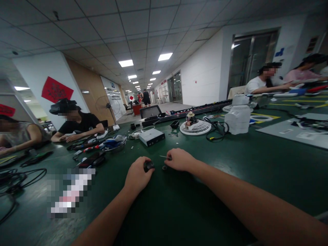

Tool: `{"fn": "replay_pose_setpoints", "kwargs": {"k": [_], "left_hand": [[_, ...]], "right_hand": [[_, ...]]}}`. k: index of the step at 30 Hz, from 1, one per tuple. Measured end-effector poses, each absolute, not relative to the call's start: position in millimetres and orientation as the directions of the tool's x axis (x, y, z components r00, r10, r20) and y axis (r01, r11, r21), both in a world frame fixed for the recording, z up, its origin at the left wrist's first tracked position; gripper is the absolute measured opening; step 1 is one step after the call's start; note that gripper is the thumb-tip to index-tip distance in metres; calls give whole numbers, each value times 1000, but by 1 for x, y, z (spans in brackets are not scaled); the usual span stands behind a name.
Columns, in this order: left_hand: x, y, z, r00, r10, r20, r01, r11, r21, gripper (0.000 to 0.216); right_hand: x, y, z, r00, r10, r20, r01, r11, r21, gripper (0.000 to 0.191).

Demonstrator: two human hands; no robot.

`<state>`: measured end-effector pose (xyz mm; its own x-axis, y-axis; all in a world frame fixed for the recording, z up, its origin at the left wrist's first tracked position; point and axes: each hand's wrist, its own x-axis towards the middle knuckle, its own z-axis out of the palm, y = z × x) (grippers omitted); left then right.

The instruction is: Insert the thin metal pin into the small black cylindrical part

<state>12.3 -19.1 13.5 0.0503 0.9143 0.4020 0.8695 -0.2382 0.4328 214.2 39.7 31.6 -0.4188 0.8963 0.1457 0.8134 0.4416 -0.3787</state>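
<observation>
My left hand [138, 172] is closed around a small black rounded part [148, 166], whose exact kind I cannot make out. Pinched in the fingers of my right hand [180, 159] is a thin metal rod [164, 156], pointing left towards the other hand. Just below the right fingertips, a small dark round piece [164, 167] lies on the green tabletop [164, 205]. The rod and the black part are apart from each other.
Ahead stand a grey box-shaped drive [152, 137], a small black tray [175, 124], a white fan grille with motor [195, 127] and a white housing [238, 119]. Cables and tools [97, 145] lie to the left. A person [77, 121] sits at the left side.
</observation>
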Motion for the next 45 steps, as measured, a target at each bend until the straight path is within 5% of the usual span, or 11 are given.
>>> {"fn": "replay_pose_setpoints", "kwargs": {"k": [7,11,20,30,36,41,45], "left_hand": [[12,-20,14,42,925,377,860,-225,458,23],[12,-21,13,67,927,368,841,-251,479,22],[15,-23,14,176,882,437,809,-383,447,25],[18,-28,18,279,843,460,797,-470,378,23],[22,-33,21,309,848,431,781,-484,394,25],[21,-33,20,317,844,432,759,-499,418,27],[21,-31,19,314,828,465,739,-521,428,27]], "right_hand": [[206,33,30,-494,868,51,738,450,-503,30],[203,32,29,-481,862,159,689,484,-539,16],[205,34,30,-553,774,308,472,596,-649,20],[209,42,28,-528,793,304,504,581,-639,12],[212,44,26,-603,780,167,407,480,-777,21],[214,42,27,-603,775,191,471,539,-698,26],[209,42,23,-646,750,142,356,460,-814,19]]}}
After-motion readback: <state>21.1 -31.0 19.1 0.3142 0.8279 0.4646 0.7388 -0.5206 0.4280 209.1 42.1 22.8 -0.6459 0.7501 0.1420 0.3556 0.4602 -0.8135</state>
